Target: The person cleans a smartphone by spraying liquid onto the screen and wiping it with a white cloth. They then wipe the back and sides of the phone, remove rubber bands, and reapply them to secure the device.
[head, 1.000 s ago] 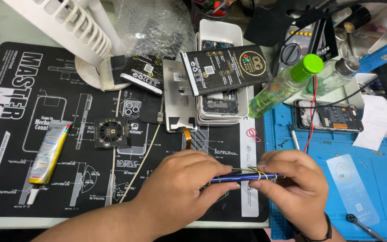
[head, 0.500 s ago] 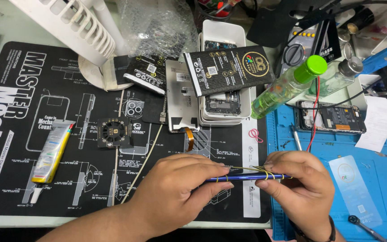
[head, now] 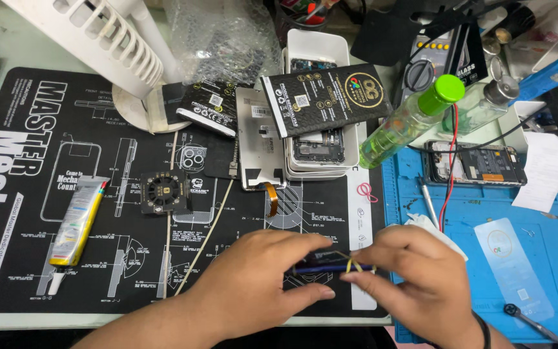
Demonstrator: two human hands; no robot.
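Both hands pinch a thin dark phone (head: 321, 264) edge-on: left hand (head: 259, 284) clamped on one end, right hand (head: 414, 278) stretching a yellow rubber band (head: 354, 265) round it. Banding looks mid-step. Next likely needs the band seated flat without the phone slipping.

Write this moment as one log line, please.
left hand: holds dark blue phone edge-on | right hand: pinches yellow rubber band around phone | under: black work mat | nearby: glue tube
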